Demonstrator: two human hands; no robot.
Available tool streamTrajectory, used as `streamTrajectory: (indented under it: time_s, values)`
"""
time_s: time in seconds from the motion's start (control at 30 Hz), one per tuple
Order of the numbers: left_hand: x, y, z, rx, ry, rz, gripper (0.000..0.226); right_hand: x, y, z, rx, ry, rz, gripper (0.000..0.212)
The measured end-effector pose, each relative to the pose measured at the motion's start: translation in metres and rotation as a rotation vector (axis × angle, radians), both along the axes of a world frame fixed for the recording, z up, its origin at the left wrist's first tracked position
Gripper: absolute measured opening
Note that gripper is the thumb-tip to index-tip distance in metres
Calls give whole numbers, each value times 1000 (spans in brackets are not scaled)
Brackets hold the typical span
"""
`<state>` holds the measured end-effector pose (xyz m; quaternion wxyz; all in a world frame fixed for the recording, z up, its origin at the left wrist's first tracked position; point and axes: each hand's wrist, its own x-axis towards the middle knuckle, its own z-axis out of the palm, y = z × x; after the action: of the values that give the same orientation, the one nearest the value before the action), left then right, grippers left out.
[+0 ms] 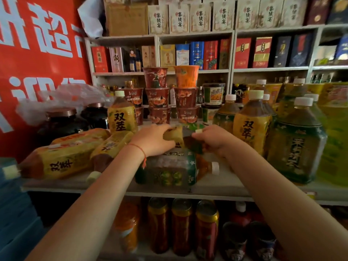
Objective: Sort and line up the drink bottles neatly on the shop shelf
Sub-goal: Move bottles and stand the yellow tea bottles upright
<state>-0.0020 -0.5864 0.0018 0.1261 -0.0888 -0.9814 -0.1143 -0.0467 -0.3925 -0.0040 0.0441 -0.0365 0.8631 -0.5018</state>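
Observation:
Both my hands reach to the middle of the white shelf (222, 187). My left hand (153, 140) grips the body of a yellow-labelled tea bottle (174, 136) that lies on its side. My right hand (212, 141) holds the same bottle's neck end, near its white cap (198, 131). Below them a green-labelled bottle (169, 168) lies flat with its cap to the right. Several yellow-labelled bottles (62, 162) lie toppled at the left. One yellow bottle (122, 115) stands upright behind them. Upright green and yellow bottles (295, 147) stand in a group at the right.
Stacked instant-noodle cups (158, 98) stand behind the hands. Dark jars (62, 121) sit at the back left under a plastic bag. Cans and bottles (182, 227) fill the lower shelf. Boxed goods line the upper shelves. A red banner (37, 53) covers the left wall.

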Motion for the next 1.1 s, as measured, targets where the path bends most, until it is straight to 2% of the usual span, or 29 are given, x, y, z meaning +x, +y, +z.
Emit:
streamTrajectory:
  time_s: [0.17,0.27,0.33,0.4,0.43,0.5,0.6,0.7,0.8,0.97,1.1]
  values:
    - [-11,-8,1,83,129,0,69,2,-21,34,-106,254,-33,29]
    - [-17,-6,7,129,231,-21,97,2,-42,47,-77,431,-25,33]
    - [-20,-4,13,128,323,15,96,-1,-56,52,-25,546,-3,29]
    - [-23,-7,18,129,381,80,80,-3,-64,55,0,623,67,23]
    - [-24,-10,19,147,393,103,73,-5,-65,54,9,627,108,21]
    - [-25,-20,20,239,402,138,65,-13,-62,50,99,599,160,35]
    - [-28,-38,16,357,368,215,63,-35,-55,36,429,514,179,52]
    - [-34,-44,15,347,317,260,70,-56,-59,20,722,421,213,71]
    - [-38,-40,15,279,300,302,74,-68,-67,11,909,379,259,79]
    - [-41,-42,13,262,306,346,79,-77,-72,14,1078,426,232,71]
    - [-41,-41,14,246,289,353,82,-74,-71,10,978,411,199,64]
